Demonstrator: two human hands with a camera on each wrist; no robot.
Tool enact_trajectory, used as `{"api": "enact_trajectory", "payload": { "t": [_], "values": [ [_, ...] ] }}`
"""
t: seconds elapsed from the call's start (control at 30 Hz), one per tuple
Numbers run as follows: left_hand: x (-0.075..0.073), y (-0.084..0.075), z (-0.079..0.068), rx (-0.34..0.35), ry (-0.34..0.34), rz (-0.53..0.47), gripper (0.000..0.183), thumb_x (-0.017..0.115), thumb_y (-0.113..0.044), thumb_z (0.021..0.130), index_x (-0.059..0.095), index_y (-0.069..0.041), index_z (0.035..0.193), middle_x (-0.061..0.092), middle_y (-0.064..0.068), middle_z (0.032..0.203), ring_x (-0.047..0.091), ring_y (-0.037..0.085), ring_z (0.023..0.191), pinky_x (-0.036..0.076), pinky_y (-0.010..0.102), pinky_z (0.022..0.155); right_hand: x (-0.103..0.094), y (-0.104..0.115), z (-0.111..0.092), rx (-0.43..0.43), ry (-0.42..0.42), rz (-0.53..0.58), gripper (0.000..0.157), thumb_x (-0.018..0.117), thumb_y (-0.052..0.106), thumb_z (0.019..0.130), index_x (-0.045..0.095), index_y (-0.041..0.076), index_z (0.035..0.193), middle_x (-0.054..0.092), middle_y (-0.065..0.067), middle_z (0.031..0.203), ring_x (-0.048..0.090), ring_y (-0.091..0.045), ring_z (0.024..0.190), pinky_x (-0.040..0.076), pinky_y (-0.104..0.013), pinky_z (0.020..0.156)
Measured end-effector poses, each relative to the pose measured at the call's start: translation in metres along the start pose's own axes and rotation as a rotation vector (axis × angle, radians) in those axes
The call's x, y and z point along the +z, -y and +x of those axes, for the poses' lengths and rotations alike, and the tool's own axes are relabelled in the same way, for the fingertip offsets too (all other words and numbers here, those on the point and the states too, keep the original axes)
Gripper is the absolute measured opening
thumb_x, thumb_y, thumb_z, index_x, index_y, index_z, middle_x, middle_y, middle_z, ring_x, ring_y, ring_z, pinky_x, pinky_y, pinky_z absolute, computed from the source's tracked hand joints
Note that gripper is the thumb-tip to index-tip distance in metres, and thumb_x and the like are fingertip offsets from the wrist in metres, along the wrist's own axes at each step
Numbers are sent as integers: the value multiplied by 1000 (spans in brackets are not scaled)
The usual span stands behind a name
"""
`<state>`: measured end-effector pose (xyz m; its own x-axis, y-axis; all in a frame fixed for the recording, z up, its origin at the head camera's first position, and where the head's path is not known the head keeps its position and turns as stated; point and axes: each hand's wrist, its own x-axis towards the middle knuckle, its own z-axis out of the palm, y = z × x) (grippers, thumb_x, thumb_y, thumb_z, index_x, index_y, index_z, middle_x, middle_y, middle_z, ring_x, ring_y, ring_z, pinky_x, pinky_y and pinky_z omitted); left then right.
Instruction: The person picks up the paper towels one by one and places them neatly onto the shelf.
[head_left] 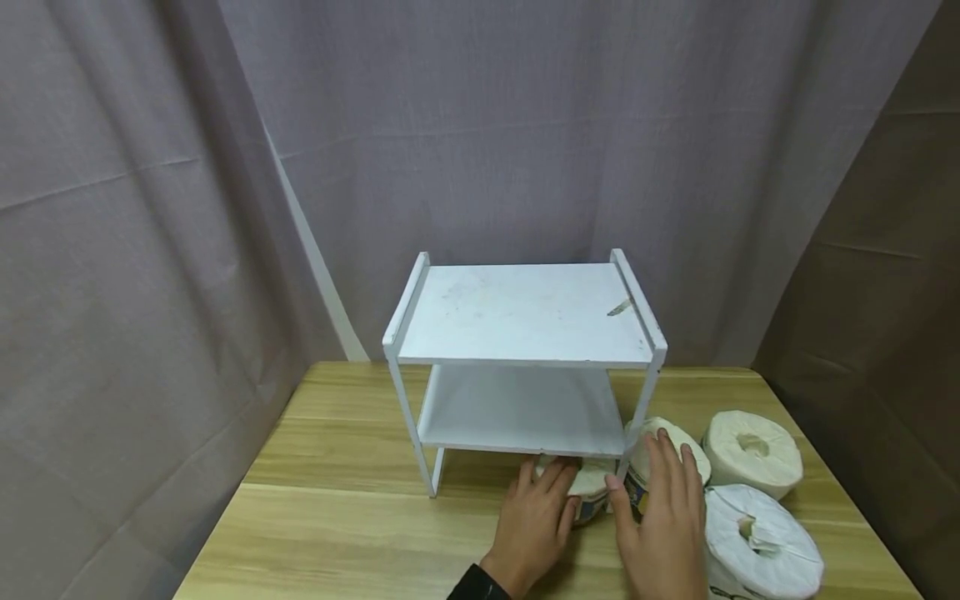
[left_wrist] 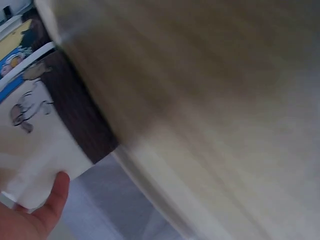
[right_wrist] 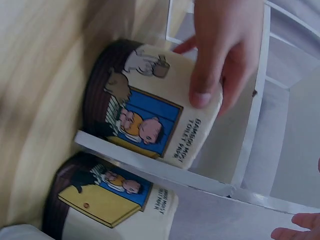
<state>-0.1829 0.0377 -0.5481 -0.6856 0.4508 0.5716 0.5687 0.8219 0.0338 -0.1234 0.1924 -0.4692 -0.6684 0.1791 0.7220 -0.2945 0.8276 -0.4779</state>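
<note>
Beneath the lower board of a white two-tier shelf (head_left: 525, 312), a wrapped toilet paper roll (head_left: 594, 479) stands on the table, beside the shelf's right front leg. My left hand (head_left: 534, 521) grips this roll, thumb on its front and fingers over its top. The right wrist view shows its printed cartoon wrapper (right_wrist: 150, 105) and the left thumb on it. Just outside the leg stands a second toilet paper roll (head_left: 686, 446). My right hand (head_left: 663, 521) is in front of that roll, fingers extended; whether it touches the roll or leg, I cannot tell.
Two more wrapped rolls stand at the table's right side, one white roll in front (head_left: 783, 542) and a cream one behind (head_left: 772, 458). Grey curtains (head_left: 525, 125) surround the wooden table (head_left: 322, 517) at the back and sides.
</note>
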Motion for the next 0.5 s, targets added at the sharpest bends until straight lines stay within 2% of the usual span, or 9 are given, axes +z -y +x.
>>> {"api": "enact_trajectory", "payload": {
  "t": [0.17, 0.33, 0.5],
  "values": [
    [7, 3, 0, 22, -24, 0, 39, 38, -42, 103, 54, -26, 136, 50, -13, 140, 44, 22, 126, 51, 32, 81, 0, -1, 11, -20, -29, 8, 73, 68, 29, 90, 35, -1, 148, 38, -26, 147, 24, -44, 140, 17, -58, 112],
    [9, 4, 0, 38, -42, 19, 38, 38, -42, 103, 53, -27, 135, 51, -13, 138, 45, 21, 123, 50, 28, 81, 2, -3, 24, -37, -32, 39, 72, 67, 24, 91, 33, -1, 149, 38, -26, 147, 27, -43, 139, 18, -56, 113],
    [6, 4, 2, 31, -32, 0, 39, 36, -40, 104, 54, -25, 135, 51, -11, 139, 43, 21, 127, 43, 30, 99, 6, -4, 41, -30, -16, 125, 68, 63, 20, 94, 29, 2, 151, 34, -23, 150, 26, -39, 140, 21, -55, 111]
  ]
}}
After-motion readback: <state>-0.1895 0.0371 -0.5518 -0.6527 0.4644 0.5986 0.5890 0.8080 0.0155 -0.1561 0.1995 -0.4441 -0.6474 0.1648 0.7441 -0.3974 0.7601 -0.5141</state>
